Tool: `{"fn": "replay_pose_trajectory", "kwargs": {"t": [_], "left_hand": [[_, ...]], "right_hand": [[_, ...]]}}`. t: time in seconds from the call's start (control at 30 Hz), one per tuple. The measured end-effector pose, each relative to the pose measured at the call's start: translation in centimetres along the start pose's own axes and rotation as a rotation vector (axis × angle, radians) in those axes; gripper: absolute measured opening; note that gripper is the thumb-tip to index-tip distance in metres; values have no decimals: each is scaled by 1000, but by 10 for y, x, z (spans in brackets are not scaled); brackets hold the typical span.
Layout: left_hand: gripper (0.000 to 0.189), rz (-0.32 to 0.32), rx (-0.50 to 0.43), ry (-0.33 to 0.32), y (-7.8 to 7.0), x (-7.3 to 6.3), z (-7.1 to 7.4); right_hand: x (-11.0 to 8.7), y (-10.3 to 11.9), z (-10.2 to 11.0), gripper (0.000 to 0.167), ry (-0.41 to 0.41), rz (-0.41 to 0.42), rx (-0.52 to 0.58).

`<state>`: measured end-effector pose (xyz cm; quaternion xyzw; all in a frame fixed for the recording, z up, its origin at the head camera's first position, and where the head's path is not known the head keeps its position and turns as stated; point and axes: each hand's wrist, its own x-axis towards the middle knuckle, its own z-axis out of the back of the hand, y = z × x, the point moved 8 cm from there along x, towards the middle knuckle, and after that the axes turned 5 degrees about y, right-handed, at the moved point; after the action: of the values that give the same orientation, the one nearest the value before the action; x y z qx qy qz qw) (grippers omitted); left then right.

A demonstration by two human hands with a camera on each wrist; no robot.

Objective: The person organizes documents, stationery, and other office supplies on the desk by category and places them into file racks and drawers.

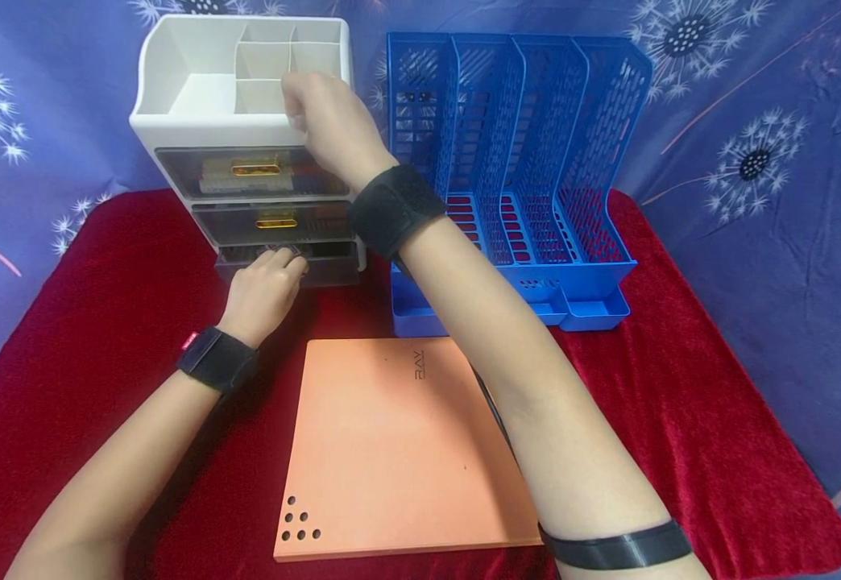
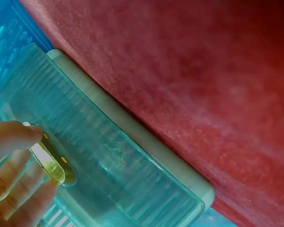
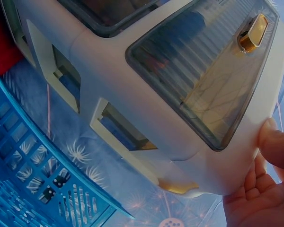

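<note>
A white desktop organizer [image 1: 196,122] with three smoky, see-through drawers stands at the back left. My left hand [image 1: 261,294] is at the bottom drawer [image 1: 333,272], which sticks out a little from the body. In the left wrist view, thumb and fingers pinch that drawer's gold handle [image 2: 49,165]. Up at the organizer's top, my right hand [image 1: 329,121] grips the front rim near the right corner, thumb on the front and fingers curled inside, as the right wrist view also shows. The top drawer [image 1: 312,179] holds pale, stick-like things; the middle drawer [image 1: 228,229] is closed.
Right of the organizer stands a blue mesh file rack [image 1: 515,278] with small front trays, partly behind my right forearm. A flat orange case marked RAY [image 1: 391,451] lies in front. Red cloth [image 1: 703,419] covers the table; a patterned blue curtain [image 1: 776,266] hangs behind.
</note>
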<state>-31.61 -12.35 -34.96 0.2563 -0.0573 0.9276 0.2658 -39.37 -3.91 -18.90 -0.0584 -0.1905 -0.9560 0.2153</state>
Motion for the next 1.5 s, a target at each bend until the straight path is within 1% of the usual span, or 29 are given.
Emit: {"fn": "replay_pose_trajectory", "kwargs": {"t": [0.27,0.43,0.6,0.73,0.8,1.0,1.1,1.2,1.37,1.43,1.5], "left_hand": [[15,11,-17,-22,5,6,-4],[19,22,-17,-6,7,7,-6],[18,37,-17,16,8,6,-8],[18,44,-23,30,9,5,-6],[19,40,-25,26,8,5,-3],[17,34,-55,-11,2,3,14],[18,46,-69,-17,-3,-1,29],[18,52,-80,-20,-8,-7,42],[18,42,-112,-48,-15,-20,62],[19,41,-125,-47,-18,-26,69],[20,49,-139,-33,-22,-33,74]], "right_hand": [[0,-1,1,10,-5,5,-10],[0,0,0,11,-4,12,-13],[-1,1,0,14,-13,24,-21],[-1,3,0,15,-17,36,-17],[-1,2,0,16,-11,29,-1],[1,-1,2,16,-6,22,6],[-1,1,4,15,-10,31,8],[-1,2,5,16,-14,37,14],[-2,2,5,13,-25,32,24],[-3,1,5,14,-32,28,36],[-2,1,5,16,-44,24,46]]}}
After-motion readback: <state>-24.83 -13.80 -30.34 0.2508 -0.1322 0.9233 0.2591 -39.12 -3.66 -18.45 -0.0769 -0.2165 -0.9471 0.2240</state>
